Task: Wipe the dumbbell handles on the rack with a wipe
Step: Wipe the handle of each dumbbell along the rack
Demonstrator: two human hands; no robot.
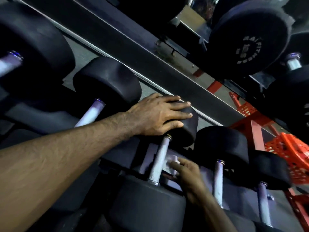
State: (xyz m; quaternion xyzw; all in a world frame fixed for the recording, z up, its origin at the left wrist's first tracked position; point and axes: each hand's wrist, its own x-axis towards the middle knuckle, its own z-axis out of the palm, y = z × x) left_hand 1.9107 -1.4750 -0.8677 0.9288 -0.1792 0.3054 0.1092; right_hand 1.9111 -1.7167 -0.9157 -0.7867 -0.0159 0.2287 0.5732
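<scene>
A row of black dumbbells lies on the dark rack [103, 36]. My left hand [158, 114] rests flat, fingers spread, on the far head [185, 131] of the middle dumbbell. Its knurled silver handle [158, 160] runs down toward the near head [148, 205]. My right hand [189, 178] holds a small white wipe [170, 164] right beside that handle, on its right side. Neighbouring handles show to the left [91, 113] and to the right [218, 183].
An upper shelf carries larger dumbbells, one with white lettering [249, 41]. A red frame and red plastic crate [287, 148] stand at the right. The dumbbell heads sit close together, leaving narrow gaps around each handle.
</scene>
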